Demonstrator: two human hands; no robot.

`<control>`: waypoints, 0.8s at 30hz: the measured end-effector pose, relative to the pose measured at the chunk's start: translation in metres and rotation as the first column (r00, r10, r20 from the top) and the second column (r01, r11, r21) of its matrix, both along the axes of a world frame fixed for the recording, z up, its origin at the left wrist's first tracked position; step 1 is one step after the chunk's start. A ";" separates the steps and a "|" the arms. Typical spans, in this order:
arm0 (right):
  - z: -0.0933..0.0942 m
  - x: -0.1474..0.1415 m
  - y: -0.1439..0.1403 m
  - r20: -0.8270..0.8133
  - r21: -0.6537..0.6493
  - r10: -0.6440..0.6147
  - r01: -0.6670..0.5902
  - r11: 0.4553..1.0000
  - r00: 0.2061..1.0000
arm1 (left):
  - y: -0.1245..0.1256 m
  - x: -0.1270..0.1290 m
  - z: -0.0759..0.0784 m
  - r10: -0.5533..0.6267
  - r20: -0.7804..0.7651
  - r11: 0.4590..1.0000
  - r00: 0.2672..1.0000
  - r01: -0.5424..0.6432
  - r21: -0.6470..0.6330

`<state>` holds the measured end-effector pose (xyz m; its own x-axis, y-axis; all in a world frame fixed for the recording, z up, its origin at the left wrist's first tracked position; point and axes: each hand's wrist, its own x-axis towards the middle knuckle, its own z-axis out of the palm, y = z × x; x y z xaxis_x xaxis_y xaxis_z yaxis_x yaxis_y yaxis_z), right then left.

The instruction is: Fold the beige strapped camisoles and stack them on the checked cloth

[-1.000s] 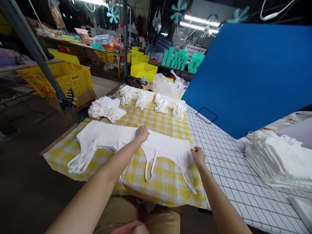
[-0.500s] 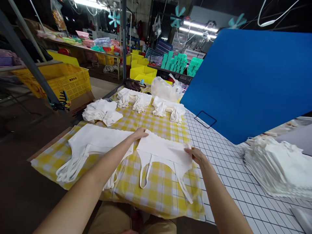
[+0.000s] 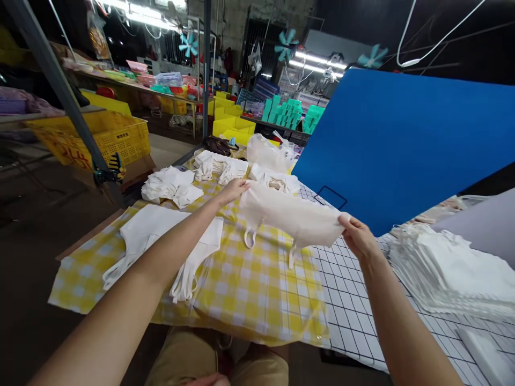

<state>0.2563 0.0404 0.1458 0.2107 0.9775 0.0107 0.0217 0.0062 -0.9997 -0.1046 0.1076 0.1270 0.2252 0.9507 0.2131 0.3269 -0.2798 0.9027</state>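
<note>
A white strappy camisole top is stretched between my two hands, raised off the table with its straps hanging down. My left hand pinches its far left corner. At the other end, my right hand grips the right corner, fingers closed on the cloth. Left of it, partly hidden behind my left forearm, a flat pile of white camisoles lies on the yellow checked cloth, straps toward me. Farther back are two neat strap-top stacks, the left stack and the right stack.
A crumpled white garment heap sits at the table's left edge. To the right, a tall white stack rests on the grid-patterned cloth. A large blue board rises behind it. A yellow crate stands on the left.
Both hands have lifted the camisole off the checked cloth and moved it away from me, with the right hand going farther right. Its straps have swung under it.
</note>
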 end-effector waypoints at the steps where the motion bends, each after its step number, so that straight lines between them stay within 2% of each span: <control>1: 0.006 0.001 -0.005 0.055 0.089 -0.002 -0.003 0.996 0.999 | -0.004 -0.003 0.007 -0.007 0.013 1.000 1.000 0.007 0.018; 4: 0.008 0.004 -0.035 0.248 0.232 -0.016 -0.044 0.972 0.969 | -0.033 -0.016 0.014 -0.052 0.015 0.996 0.999 0.051 0.077; 6: -0.005 0.005 -0.066 0.384 0.209 0.032 -0.121 0.970 0.923 | -0.066 -0.027 0.003 -0.117 -0.038 0.989 0.992 0.120 0.089; 9: -0.044 0.003 -0.120 0.508 0.073 0.179 -0.250 0.966 0.842 | -0.128 -0.043 -0.034 -0.239 -0.199 0.969 0.951 0.246 0.012; 12: -0.090 -0.001 -0.171 0.524 -0.085 0.320 -0.326 0.942 0.789 | -0.190 -0.052 -0.076 -0.375 -0.424 0.926 0.824 0.356 -0.126; 15: -0.123 -0.003 -0.208 0.526 -0.227 0.423 -0.358 0.906 0.738 | -0.237 -0.052 -0.103 -0.424 -0.545 0.903 0.724 0.388 -0.187; 18: -0.137 -0.001 -0.226 0.561 -0.266 0.442 -0.354 0.897 0.699 | -0.259 -0.049 -0.111 -0.400 -0.602 0.909 0.691 0.386 -0.160; 24: -0.141 -0.002 -0.230 0.651 -0.183 0.359 -0.321 0.929 0.669 | -0.259 -0.050 -0.121 -0.380 -0.719 0.884 0.582 0.456 -0.098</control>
